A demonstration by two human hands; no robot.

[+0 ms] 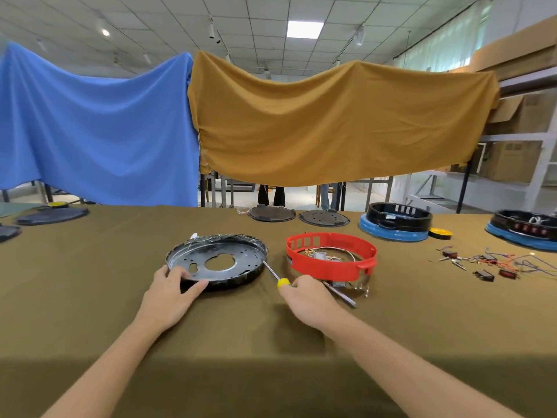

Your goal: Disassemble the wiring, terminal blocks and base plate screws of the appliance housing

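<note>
- The left hand (171, 289) grips the near left rim of the base plate (217, 260), thumb on the outer edge and fingers laid over the metal inside.
- That round, shiny plate lies flat on the olive-covered bench (90, 297), near the middle, with a large cut-out hole at its centre.
- The right hand (307, 297) is curled round the yellow handle of a screwdriver (275, 276); its metal shaft points far and left, and the tip touches the plate's right rim.
- Just right of the plate sits the red housing ring (331, 257), open on top (slots cut along its far left wall), with wiring and small metal parts (322, 256) inside.
- A second metal tool (340, 294) lies on the bench just beyond the right hand, partly under the ring's near edge.
- Far right on the bench: a scatter of loose wires and small red switches (488, 263).
- Along the far edge stand two dark round plates (297, 215) and two black-and-blue housings (396, 221).
- A small label on the red ring's near left side is too small to read; no other writing is legible.
- Blue and ochre cloths (301, 122) hang behind the bench.
</note>
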